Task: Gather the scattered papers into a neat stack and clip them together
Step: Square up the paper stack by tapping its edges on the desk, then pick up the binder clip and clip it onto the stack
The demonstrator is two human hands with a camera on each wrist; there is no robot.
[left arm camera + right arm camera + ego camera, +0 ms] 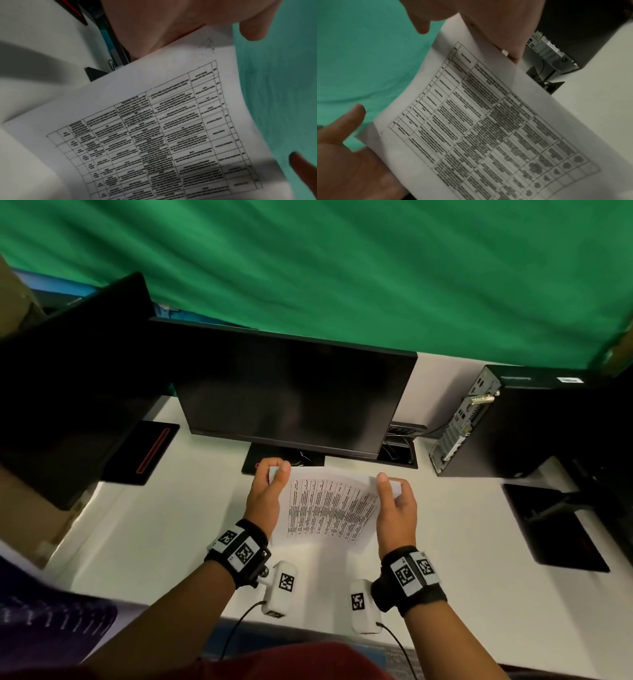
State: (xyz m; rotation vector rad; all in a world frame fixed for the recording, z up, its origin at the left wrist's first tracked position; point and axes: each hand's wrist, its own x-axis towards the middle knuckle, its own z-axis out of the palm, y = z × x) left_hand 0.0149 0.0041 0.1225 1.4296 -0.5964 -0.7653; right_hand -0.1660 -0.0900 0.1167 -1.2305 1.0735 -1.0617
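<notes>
Squaring the papers (329, 505), left hand (263, 494) and right hand (397, 508) each pinching a far corner, sheets lifted above the surface (462, 542) near its front edge. Next, probably: tapping edges flush, then finding a clip, none visible.

Dim, soft, blurred, edge-warped views

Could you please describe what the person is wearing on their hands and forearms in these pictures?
Both forearms are bare, with no sleeves showing. Each wrist carries a black fabric wristband: the left wristband and right wristband each bear two white square tags printed with black coded patterns. A white box-shaped camera unit hangs beneath each wrist, left and right, each with its own coded tag and a thin black cable trailing back.
</notes>
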